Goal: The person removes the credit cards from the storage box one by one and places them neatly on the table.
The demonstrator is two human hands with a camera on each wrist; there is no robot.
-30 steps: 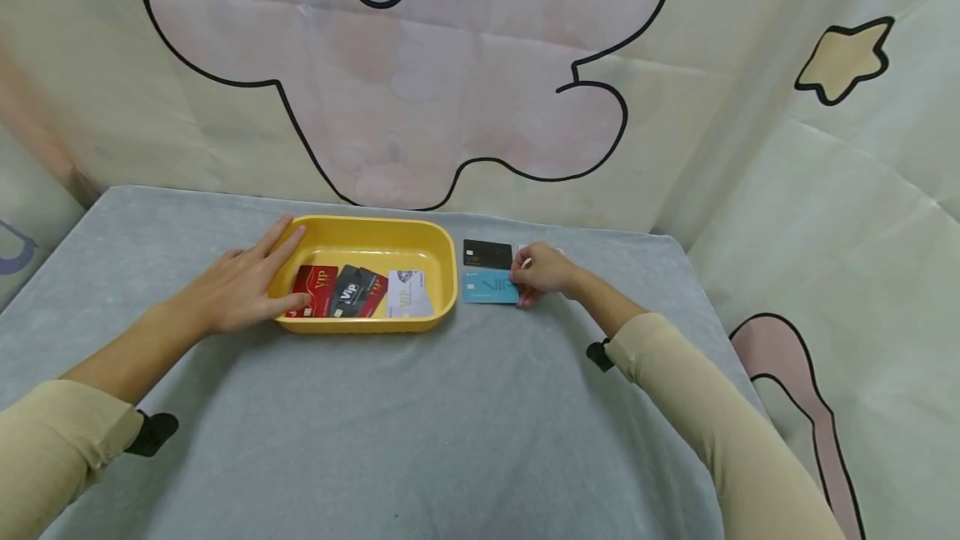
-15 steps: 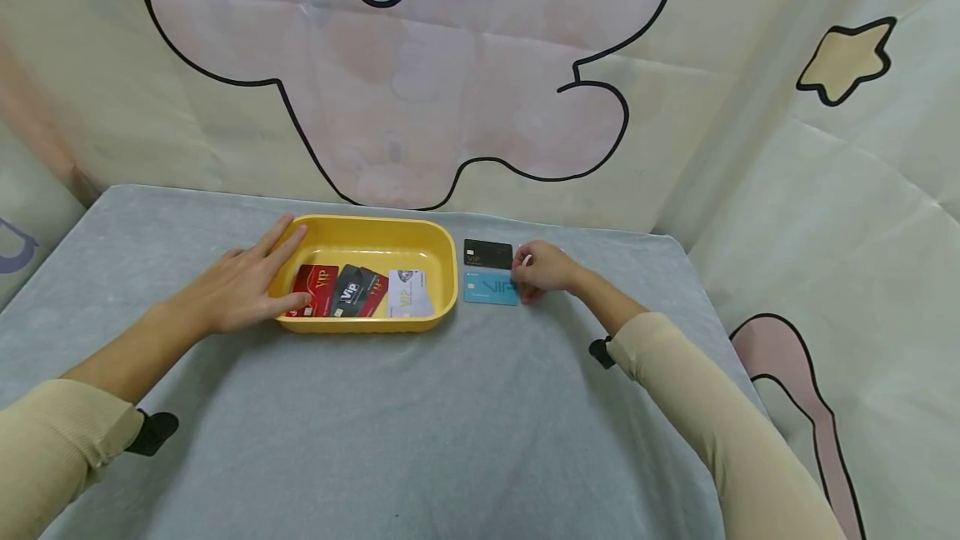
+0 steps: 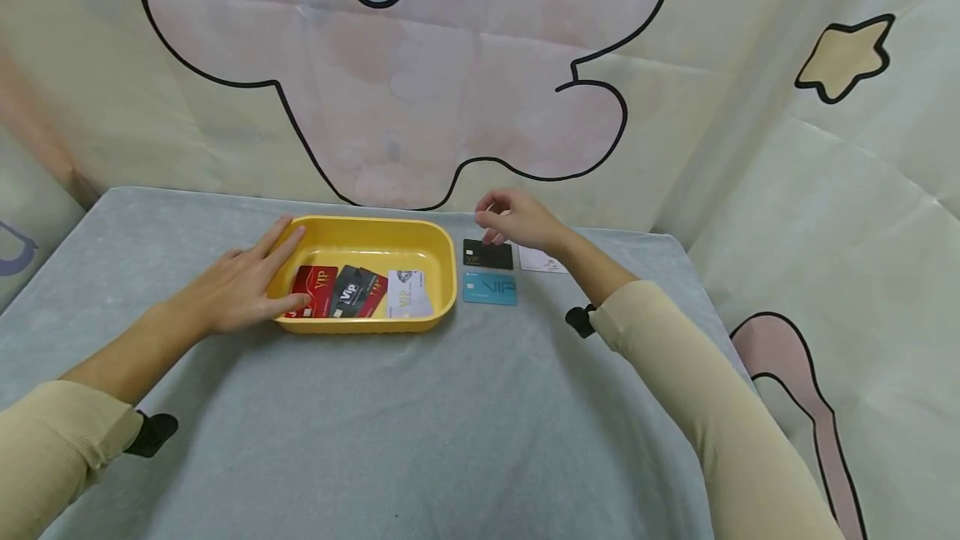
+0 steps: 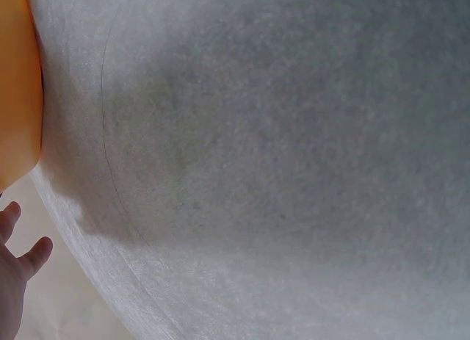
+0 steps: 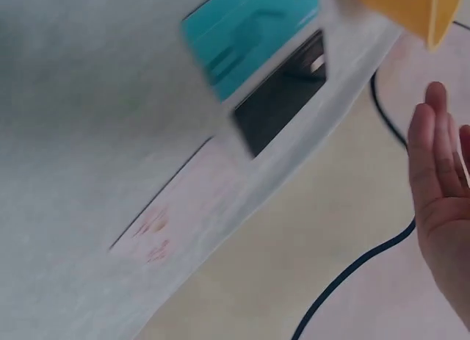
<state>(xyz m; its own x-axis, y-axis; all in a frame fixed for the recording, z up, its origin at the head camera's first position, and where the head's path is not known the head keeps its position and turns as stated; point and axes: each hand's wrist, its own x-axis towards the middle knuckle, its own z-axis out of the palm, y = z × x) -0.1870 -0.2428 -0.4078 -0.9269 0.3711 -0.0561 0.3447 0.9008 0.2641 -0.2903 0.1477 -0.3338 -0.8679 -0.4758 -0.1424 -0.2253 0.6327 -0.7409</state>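
Note:
My left hand rests on the left end of a yellow tray, fingers fairly straight over the rim and thumb across its near left corner. Inside the tray lie a red VIP card, a dark card overlapping another red card, and a white card. Above a black VIP card, my right hand hovers with loosely bent fingers and nothing visible in them. A blue card lies nearer me. A white card with pinkish print lies to the right, partly behind my wrist.
A grey cloth covers the table. Behind its far edge hangs a pale printed curtain, which continues along the right side. The tray stands close to the far edge, just left of the three loose cards.
My right hand has lifted from the blue card's right edge and moved left and away from me, over the black card. More of the white card shows. The left hand and tray stay put.

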